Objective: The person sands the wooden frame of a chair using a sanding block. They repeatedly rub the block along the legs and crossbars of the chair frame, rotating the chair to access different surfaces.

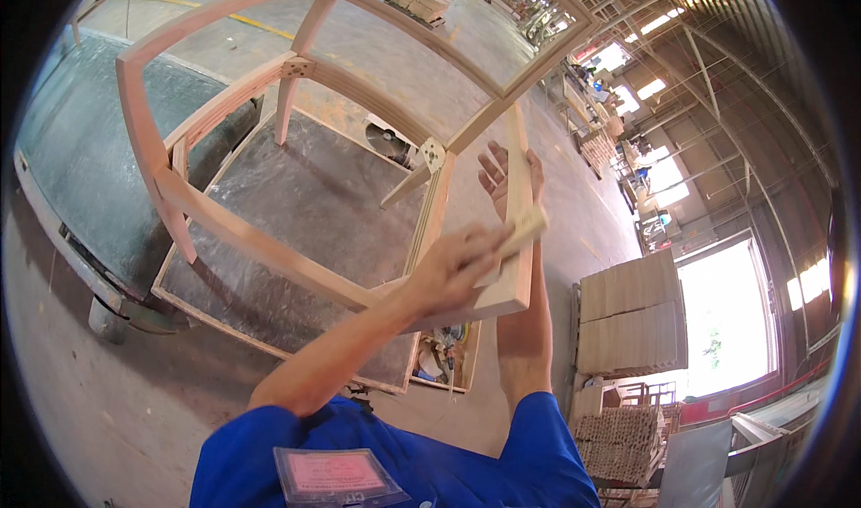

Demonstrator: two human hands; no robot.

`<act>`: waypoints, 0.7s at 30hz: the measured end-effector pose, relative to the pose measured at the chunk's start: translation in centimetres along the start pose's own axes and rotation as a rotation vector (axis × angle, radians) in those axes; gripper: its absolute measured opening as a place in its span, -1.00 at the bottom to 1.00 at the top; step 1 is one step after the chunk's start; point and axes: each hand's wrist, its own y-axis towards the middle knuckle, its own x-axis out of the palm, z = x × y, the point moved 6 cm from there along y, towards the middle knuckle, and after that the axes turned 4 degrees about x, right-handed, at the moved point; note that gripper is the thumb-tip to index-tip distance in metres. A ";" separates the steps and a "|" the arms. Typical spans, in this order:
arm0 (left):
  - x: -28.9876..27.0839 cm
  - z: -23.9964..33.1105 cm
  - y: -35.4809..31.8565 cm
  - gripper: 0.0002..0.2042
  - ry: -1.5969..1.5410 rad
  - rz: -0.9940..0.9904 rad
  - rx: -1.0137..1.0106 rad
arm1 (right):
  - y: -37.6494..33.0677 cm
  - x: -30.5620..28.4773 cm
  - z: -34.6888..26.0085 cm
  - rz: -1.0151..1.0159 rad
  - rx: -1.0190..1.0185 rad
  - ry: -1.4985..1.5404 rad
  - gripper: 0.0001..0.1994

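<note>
A pale bare-wood chair frame point(260, 239) stands tilted over a low dark-topped platform, with corner blocks at its joints. My left hand point(457, 270) is closed around a small pale sanding block point(526, 230), pressed against a light wooden rail point(517, 279) on the frame's right side; both are a little blurred. My right hand point(499, 181) reaches behind that rail and cradles it from the far side. Its loosely curved fingers show left of the rail and its thumb side shows on the right; the palm is partly hidden.
The platform point(296, 203) has a raised wooden edge. Left of it is a blue-green-topped table point(90, 140). A box of small tools point(448, 356) sits below the rail. Stacked boards point(630, 315) and bundled wood pieces point(619, 441) stand right. A round dark disc point(387, 140) lies beyond the frame.
</note>
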 end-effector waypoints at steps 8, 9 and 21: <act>-2.2 0.1 3.4 -0.54 0.228 0.014 0.032 | 1.6 2.5 -0.2 -0.056 0.003 -0.040 -0.39; -2.1 0.4 2.4 -0.53 0.330 -0.025 0.019 | 1.6 1.8 -0.1 -0.051 0.025 -0.059 -0.39; -1.5 9.4 -7.6 -0.46 0.278 -0.132 -0.432 | 0.2 2.5 0.0 0.004 0.003 -0.067 -0.50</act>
